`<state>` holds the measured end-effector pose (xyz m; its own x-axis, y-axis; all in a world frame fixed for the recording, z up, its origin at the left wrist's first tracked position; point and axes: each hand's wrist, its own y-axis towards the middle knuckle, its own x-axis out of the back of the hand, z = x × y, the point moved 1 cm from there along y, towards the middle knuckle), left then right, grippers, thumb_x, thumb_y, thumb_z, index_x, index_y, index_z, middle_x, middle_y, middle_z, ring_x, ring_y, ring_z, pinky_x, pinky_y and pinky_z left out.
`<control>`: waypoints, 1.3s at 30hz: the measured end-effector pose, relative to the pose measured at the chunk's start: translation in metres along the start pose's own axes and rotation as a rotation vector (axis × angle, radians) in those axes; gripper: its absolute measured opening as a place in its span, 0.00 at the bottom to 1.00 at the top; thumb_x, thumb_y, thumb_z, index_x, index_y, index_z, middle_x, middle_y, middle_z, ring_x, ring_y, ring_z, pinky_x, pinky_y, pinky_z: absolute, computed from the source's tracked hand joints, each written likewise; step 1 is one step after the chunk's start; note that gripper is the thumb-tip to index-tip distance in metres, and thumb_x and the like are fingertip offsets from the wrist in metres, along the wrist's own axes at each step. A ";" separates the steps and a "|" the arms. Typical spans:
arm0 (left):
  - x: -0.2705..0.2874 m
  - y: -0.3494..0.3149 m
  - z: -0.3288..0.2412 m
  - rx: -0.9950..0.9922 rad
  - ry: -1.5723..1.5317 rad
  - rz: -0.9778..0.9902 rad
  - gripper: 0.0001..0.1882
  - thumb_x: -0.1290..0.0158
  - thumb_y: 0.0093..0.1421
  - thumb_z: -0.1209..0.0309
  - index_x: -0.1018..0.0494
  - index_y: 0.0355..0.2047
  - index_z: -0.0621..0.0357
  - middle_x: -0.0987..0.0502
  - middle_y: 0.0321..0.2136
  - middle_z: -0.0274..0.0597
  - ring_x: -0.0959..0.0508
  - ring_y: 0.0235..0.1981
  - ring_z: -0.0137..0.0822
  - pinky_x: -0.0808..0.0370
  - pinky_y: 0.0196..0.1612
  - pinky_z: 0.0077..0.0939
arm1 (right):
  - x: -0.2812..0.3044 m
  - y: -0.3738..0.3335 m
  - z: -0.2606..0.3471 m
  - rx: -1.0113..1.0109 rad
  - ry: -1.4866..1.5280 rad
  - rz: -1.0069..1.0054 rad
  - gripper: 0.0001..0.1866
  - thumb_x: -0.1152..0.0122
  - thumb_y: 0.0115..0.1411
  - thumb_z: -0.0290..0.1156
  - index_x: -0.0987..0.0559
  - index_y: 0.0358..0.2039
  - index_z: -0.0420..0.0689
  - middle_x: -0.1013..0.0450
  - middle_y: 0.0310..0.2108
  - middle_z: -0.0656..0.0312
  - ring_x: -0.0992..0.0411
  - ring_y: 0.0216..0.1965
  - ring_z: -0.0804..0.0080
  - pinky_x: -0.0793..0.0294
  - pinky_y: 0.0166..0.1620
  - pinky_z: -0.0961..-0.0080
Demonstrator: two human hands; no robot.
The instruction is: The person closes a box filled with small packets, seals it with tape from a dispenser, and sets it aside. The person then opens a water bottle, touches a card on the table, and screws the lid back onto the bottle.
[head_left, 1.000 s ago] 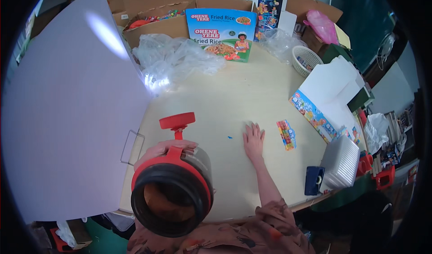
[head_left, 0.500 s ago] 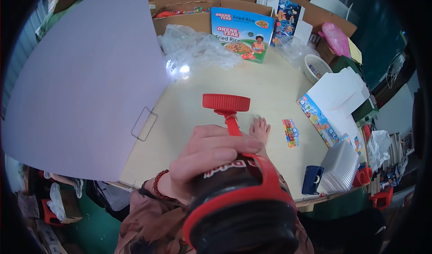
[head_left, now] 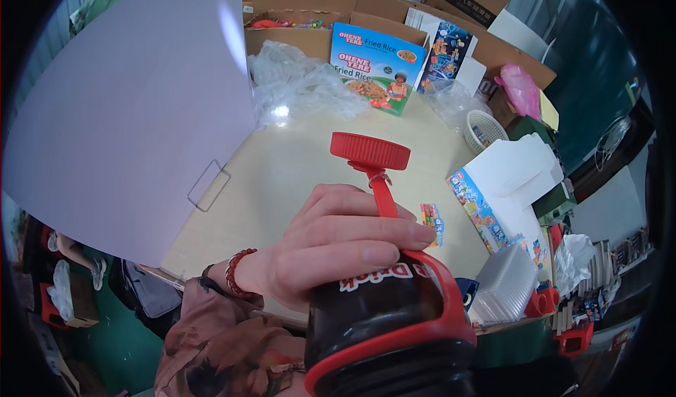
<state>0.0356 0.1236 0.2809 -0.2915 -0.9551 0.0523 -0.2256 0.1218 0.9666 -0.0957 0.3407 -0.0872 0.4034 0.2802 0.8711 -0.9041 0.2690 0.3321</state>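
Pale and smooth, the tabletop [head_left: 282, 165] spreads toward the person from a blue food box [head_left: 373, 66] that stands at its back, leaning a little. Behind that blue box rise brown cardboard cartons [head_left: 303, 3]; to its left lies crumpled clear plastic [head_left: 299, 80], and farther left a large lilac panel [head_left: 134, 129] stands with a wire loop [head_left: 209, 186] at its lower edge. Nearer the person than the blue box, a dark bottle [head_left: 373, 312] with a red frame is held up above the front of the table, its lower end cut off by the bottom of the view. Its ribbed red cap [head_left: 370, 150] sits at the end of a red strap [head_left: 384, 198] that points toward the blue box. The left hand [head_left: 338, 235] is curled over the bottle, fingers bent across its upper part by the strap, with a red bead bracelet [head_left: 232, 274] on the wrist. How the right hand stands cannot be told, as it is out of view. To the right of the blue box are a pale basket [head_left: 473, 140] and a pink bag [head_left: 520, 91]; nearer the person on that side lie an opened white carton [head_left: 507, 179], a small colourful packet [head_left: 433, 221] partly hidden by the fingers, and clear ribbed trays [head_left: 503, 281].
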 end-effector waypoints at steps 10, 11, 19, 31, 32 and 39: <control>-0.020 0.014 -0.009 -0.160 0.059 -0.027 0.22 0.41 0.49 0.72 0.34 0.44 0.58 0.24 0.44 0.47 0.24 0.39 0.43 0.30 0.39 0.31 | -0.002 -0.001 -0.005 0.016 0.019 -0.037 0.19 0.52 0.61 0.37 0.32 0.53 0.47 0.40 0.58 0.56 0.49 0.64 0.59 0.57 0.64 0.46; -0.016 0.016 -0.015 -0.118 0.068 0.057 0.22 0.48 0.56 0.68 0.39 0.50 0.54 0.27 0.44 0.47 0.26 0.41 0.50 0.31 0.43 0.42 | -0.001 -0.001 -0.005 0.026 0.025 -0.038 0.19 0.52 0.61 0.37 0.32 0.53 0.47 0.40 0.58 0.56 0.49 0.64 0.59 0.57 0.64 0.46; -0.027 0.027 -0.016 -0.305 0.230 -0.006 0.21 0.53 0.61 0.62 0.42 0.54 0.49 0.28 0.40 0.44 0.26 0.40 0.53 0.29 0.45 0.50 | 0.000 0.000 -0.008 0.019 0.025 -0.043 0.20 0.51 0.61 0.37 0.32 0.53 0.47 0.40 0.58 0.56 0.48 0.63 0.58 0.56 0.64 0.47; -0.030 0.046 -0.027 -0.364 0.340 -0.095 0.19 0.51 0.59 0.61 0.38 0.51 0.42 0.30 0.37 0.44 0.26 0.39 0.48 0.25 0.43 0.49 | 0.001 -0.004 -0.007 0.052 0.054 -0.088 0.20 0.49 0.59 0.35 0.30 0.51 0.45 0.38 0.57 0.54 0.47 0.63 0.56 0.55 0.63 0.46; -0.032 0.046 -0.026 -0.380 0.354 -0.138 0.19 0.51 0.60 0.60 0.38 0.51 0.42 0.30 0.37 0.44 0.26 0.39 0.47 0.25 0.43 0.49 | 0.002 -0.005 -0.006 0.055 0.051 -0.094 0.20 0.49 0.59 0.35 0.30 0.51 0.45 0.38 0.57 0.54 0.47 0.63 0.56 0.55 0.63 0.46; -0.032 0.054 -0.027 -0.426 0.367 -0.232 0.17 0.55 0.62 0.59 0.37 0.51 0.41 0.31 0.36 0.43 0.26 0.38 0.46 0.24 0.41 0.49 | 0.000 -0.003 -0.007 0.055 0.049 -0.086 0.19 0.49 0.59 0.35 0.30 0.51 0.45 0.39 0.57 0.54 0.47 0.63 0.56 0.55 0.63 0.46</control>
<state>0.0580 0.1533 0.3378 0.0771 -0.9839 -0.1615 0.1692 -0.1467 0.9746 -0.0919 0.3465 -0.0913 0.4852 0.3031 0.8202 -0.8716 0.2434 0.4256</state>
